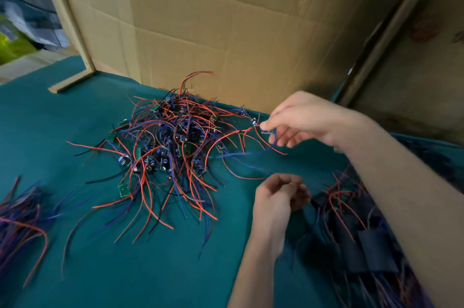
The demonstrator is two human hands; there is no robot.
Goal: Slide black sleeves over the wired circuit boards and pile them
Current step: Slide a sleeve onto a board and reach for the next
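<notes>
Right hand (303, 119) raised, pinching board (265, 131)

one head-worn view looks forward and down, close above the tangled wire pile (173, 147), cardboard wall (213, 18) just behind.

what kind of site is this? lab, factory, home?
Probably a small hand-assembly bench, factory or workshop. Cues: a bulk heap of wired boards on a green cloth table, a batch of sleeved boards at the right, and cardboard sheets as a backdrop.
</notes>
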